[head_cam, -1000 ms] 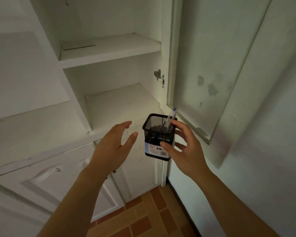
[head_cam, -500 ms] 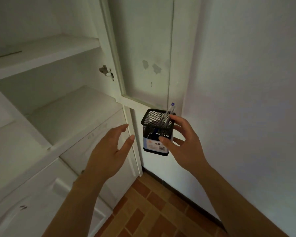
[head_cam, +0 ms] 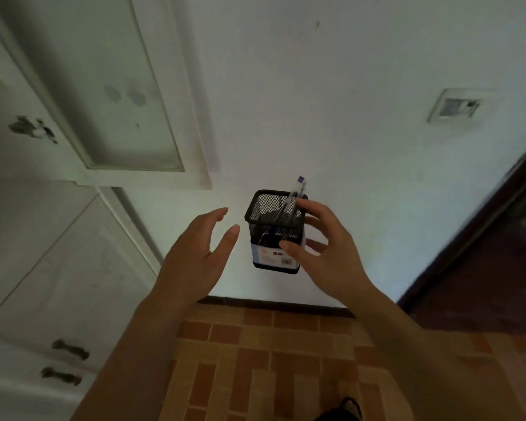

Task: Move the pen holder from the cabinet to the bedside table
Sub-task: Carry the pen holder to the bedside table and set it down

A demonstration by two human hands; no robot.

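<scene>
While the right hand point(head_cam: 325, 253) carries the mesh pen holder point(head_cam: 275, 232) in mid-air in front of the white wall point(head_cam: 331, 86), the task looks to be in its carrying step: the holder is out of the cabinet point(head_cam: 58, 253), which stands off to the left with its upper door point(head_cam: 125, 95) swung open. The right hand's fingers point(head_cam: 312, 208) are clamped on the holder, thumb against its labelled front face and the others wrapped round the far right side. The left hand point(head_cam: 195, 256) hovers just beside the holder without touching it, fingers apart and holding nothing.

The holder is a square black wire-mesh cup with a pale label band near its base, held roughly upright. Inside it, a clear pen with a blue cap point(head_cam: 298, 189) leans against the back right corner and sticks out above the rim; other dark items lie lower down, too dim to name.

No bedside table is in sight. The next move probably calls for turning toward it and keeping the holder level so the pen stays in. Brick-pattern floor tiles point(head_cam: 255, 360) lie below.
</scene>
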